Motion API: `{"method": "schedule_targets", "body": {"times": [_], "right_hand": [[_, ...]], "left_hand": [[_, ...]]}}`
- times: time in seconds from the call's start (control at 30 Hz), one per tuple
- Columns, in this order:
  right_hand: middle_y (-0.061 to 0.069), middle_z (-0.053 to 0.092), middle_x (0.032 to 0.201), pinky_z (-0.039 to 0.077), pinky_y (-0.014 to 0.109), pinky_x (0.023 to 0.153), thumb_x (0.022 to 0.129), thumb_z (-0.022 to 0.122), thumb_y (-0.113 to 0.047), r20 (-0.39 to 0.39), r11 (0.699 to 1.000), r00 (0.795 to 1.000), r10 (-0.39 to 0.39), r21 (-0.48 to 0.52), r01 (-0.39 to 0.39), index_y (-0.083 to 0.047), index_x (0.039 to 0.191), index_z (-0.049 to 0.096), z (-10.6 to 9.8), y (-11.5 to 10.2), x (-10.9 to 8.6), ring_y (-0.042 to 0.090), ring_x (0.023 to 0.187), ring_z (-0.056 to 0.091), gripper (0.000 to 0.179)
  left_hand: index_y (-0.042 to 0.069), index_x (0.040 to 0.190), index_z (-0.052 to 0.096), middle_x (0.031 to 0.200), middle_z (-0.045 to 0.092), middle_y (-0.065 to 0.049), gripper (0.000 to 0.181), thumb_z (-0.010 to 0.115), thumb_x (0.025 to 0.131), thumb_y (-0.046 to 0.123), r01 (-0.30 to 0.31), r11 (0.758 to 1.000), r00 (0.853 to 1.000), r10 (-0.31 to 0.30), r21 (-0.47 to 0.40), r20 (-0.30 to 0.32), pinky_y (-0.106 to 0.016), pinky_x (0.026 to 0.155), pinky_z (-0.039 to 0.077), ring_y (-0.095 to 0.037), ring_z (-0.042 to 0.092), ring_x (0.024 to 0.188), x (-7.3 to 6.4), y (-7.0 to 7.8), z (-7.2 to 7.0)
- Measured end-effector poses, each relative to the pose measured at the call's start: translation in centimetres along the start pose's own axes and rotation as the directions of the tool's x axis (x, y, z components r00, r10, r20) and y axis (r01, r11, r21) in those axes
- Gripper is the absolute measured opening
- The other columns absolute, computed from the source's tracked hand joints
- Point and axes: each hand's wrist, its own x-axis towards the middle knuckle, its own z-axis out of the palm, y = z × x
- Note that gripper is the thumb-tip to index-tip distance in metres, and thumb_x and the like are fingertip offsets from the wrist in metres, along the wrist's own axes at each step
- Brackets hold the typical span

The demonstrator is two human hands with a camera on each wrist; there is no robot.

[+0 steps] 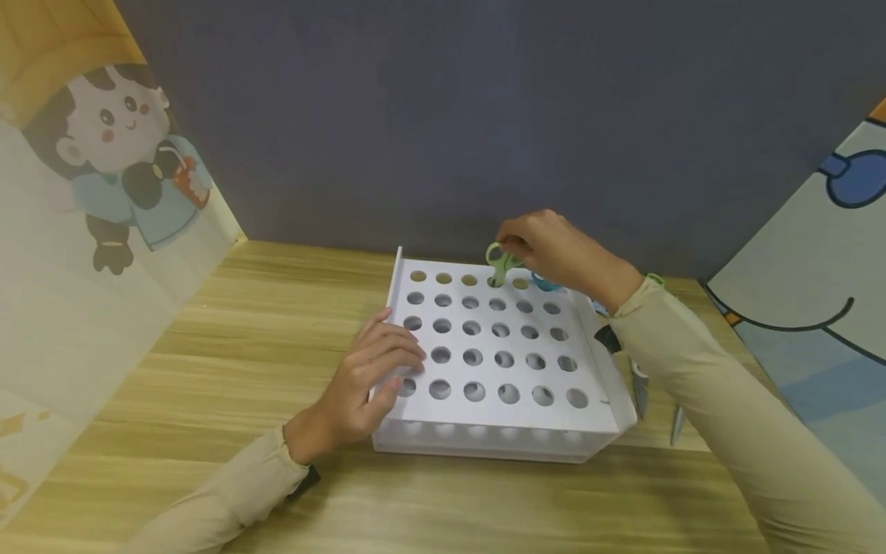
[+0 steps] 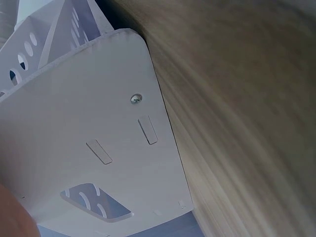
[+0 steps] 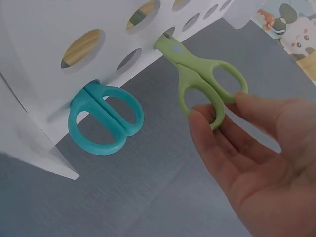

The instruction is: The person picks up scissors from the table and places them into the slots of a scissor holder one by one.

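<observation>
A white rack with rows of round holes in its top stands on the wooden table. At its far edge my right hand pinches the handle loops of light green scissors. Their blades point down into a hole of the back row, so most of the blade length is hidden. Teal scissors sit in a hole near the back right corner, handles outside. My left hand rests on the rack's left edge, fingers lying over the top. In the left wrist view the rack's side panel fills much of the picture.
To the right of the rack, partly behind my right forearm, lie a grey-bladed tool and a slim grey object. A dark panel closes off the back of the table. Cartoon-printed walls flank it on both sides.
</observation>
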Motion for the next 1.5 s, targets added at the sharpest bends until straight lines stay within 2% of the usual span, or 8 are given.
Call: {"method": "schedule_targets", "body": {"times": [0.3,0.43,0.67,0.8,0.97,1.1,1.3,1.5], "right_hand": [[0.013,0.072,0.103,0.056,0.042,0.081,0.093,0.056,0.005,0.043,0.999,0.999,-0.021,-0.044,0.023,-0.003,0.104,0.073,0.6,-0.7,0.4,0.026,0.093,0.067,0.022],[0.014,0.073,0.103,0.057,0.041,0.08,0.088,0.053,0.011,0.032,0.998,0.999,-0.031,-0.049,0.033,-0.003,0.102,0.074,0.7,-0.2,0.0,0.026,0.092,0.068,0.029],[0.014,0.072,0.108,0.05,0.037,0.071,0.09,0.049,0.009,0.103,1.0,0.995,0.015,-0.029,-0.012,-0.002,0.113,0.072,0.4,0.3,-0.8,0.02,0.075,0.059,0.034],[0.014,0.07,0.107,0.052,0.04,0.076,0.091,0.052,0.006,0.12,0.999,0.992,0.041,-0.037,-0.037,-0.002,0.117,0.07,0.0,0.1,-1.6,0.023,0.081,0.062,0.033],[0.017,0.071,0.105,0.055,0.047,0.086,0.089,0.061,0.004,0.085,0.997,0.994,0.069,-0.053,-0.064,-0.002,0.118,0.068,-1.0,-0.4,-3.4,0.033,0.1,0.067,0.031],[0.016,0.071,0.108,0.056,0.046,0.085,0.091,0.064,0.001,0.048,0.995,0.994,0.1,-0.023,-0.098,-0.003,0.12,0.068,-2.0,-0.9,-5.0,0.031,0.099,0.068,0.029],[0.013,0.071,0.108,0.058,0.046,0.083,0.092,0.065,-0.003,-0.048,0.996,0.995,0.093,0.007,-0.093,-0.005,0.118,0.069,-2.7,-0.9,-7.1,0.028,0.097,0.068,0.027],[0.014,0.071,0.111,0.058,0.047,0.083,0.094,0.064,-0.008,-0.139,0.985,0.976,0.167,0.074,-0.158,-0.006,0.121,0.068,-2.8,0.3,-9.5,0.029,0.098,0.069,0.028]], "left_hand": [[0.004,0.091,0.067,0.098,0.068,-0.009,0.038,0.035,0.097,0.023,-0.001,1.0,1.0,0.001,0.002,-0.005,-0.064,0.111,0.026,-0.029,0.06,0.102,0.0,0.0,-0.1],[0.004,0.091,0.067,0.098,0.068,-0.009,0.038,0.035,0.097,0.023,-0.001,1.0,1.0,0.001,-0.001,-0.004,-0.064,0.111,0.026,-0.029,0.06,0.102,0.0,0.0,0.0],[0.004,0.091,0.067,0.098,0.068,-0.009,0.038,0.035,0.097,0.023,-0.004,1.0,1.0,0.004,0.0,-0.005,-0.063,0.111,0.027,-0.029,0.06,0.102,0.0,0.1,0.2],[0.004,0.091,0.067,0.098,0.068,-0.009,0.039,0.035,0.098,0.024,-0.004,1.0,1.0,0.004,-0.002,-0.006,-0.063,0.111,0.027,-0.029,0.06,0.102,-0.1,0.0,0.2],[0.004,0.092,0.067,0.098,0.068,-0.009,0.038,0.035,0.097,0.023,-0.005,1.0,1.0,0.005,-0.005,-0.003,-0.063,0.112,0.026,-0.029,0.059,0.102,0.0,0.1,0.1],[0.004,0.091,0.067,0.098,0.068,-0.01,0.038,0.035,0.097,0.023,-0.002,1.0,1.0,0.002,-0.005,-0.004,-0.063,0.111,0.026,-0.029,0.059,0.102,0.0,0.1,0.0],[0.004,0.091,0.067,0.098,0.068,-0.01,0.037,0.035,0.096,0.022,0.0,1.0,1.0,0.0,-0.004,-0.007,-0.063,0.111,0.026,-0.029,0.06,0.102,0.0,0.0,0.1],[0.004,0.091,0.067,0.098,0.068,-0.009,0.037,0.035,0.096,0.022,-0.002,1.0,1.0,0.002,-0.002,-0.005,-0.062,0.112,0.026,-0.029,0.06,0.102,0.1,0.1,0.1]]}}
